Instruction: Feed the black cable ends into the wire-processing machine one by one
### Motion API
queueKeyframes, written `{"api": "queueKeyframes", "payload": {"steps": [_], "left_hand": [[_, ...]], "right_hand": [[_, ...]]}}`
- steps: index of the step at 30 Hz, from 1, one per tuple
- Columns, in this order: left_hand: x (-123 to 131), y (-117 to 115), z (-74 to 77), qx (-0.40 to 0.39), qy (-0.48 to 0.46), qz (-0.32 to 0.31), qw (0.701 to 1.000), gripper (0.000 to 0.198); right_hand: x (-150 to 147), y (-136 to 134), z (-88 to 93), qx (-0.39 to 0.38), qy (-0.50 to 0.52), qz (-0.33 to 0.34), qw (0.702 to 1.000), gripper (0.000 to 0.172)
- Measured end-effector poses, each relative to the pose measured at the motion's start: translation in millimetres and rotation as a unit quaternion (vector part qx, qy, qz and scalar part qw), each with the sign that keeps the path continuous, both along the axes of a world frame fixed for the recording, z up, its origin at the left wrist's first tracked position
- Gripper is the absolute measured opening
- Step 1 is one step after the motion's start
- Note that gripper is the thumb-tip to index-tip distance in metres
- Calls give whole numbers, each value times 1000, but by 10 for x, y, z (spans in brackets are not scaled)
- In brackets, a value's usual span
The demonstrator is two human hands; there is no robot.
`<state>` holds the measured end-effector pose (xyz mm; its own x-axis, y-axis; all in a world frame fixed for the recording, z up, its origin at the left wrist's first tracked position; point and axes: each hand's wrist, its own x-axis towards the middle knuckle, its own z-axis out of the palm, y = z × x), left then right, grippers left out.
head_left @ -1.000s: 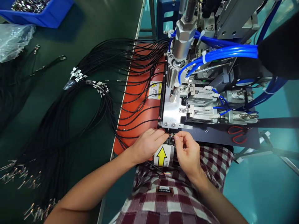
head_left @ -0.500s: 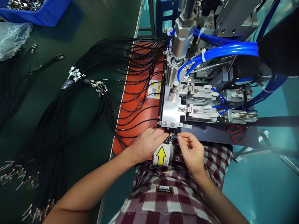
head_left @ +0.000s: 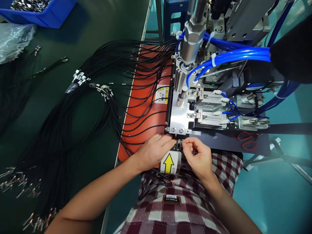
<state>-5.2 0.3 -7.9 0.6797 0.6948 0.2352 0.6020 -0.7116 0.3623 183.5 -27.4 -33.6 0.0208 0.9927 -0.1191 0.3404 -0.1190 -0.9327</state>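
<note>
My left hand [head_left: 156,150] is closed, palm down, over a black cable [head_left: 133,143] that runs in under it from the left. Past its fingertips, thin stripped wires [head_left: 179,141] stick out at the front end of the machine's track. With thumb and forefinger pinched, my right hand [head_left: 198,156] grips the ends of these fine wires from the right. Just below the wires sits a plate with a yellow arrow [head_left: 168,163]. The metal press head [head_left: 179,118] stands right above both hands. My fingers hide the exact grip on the cable.
Several black cables lie across the orange-red cover [head_left: 143,130] into the machine. Bundled cables [head_left: 56,130] with metal connectors [head_left: 81,77] spread on the dark table. A blue bin [head_left: 48,16] of metal parts is at upper left. Red-handled scissors [head_left: 247,140] lie at right.
My right hand has moved slightly left, bringing its pinched fingertips closer to my left hand at the wires. My left hand stays nearly in place.
</note>
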Motion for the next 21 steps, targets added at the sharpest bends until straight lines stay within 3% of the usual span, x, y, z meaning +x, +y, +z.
{"api": "queueKeyframes", "payload": {"steps": [7,10,16,21], "left_hand": [[3,-4,-2,3,-4,5,1000,31],[0,-4,-7,3,-2,3,1000,30],[-3,-1,-4,5,3,2,1000,33],[-7,-9,-17,-2,20,3,1000,34]], "right_hand": [[-21,51,48,-130,154,-28,979,14],[-20,48,49,-140,172,-49,974,22],[-33,31,8,-172,204,-51,962,20],[-75,24,-96,-216,298,-70,927,21]]}}
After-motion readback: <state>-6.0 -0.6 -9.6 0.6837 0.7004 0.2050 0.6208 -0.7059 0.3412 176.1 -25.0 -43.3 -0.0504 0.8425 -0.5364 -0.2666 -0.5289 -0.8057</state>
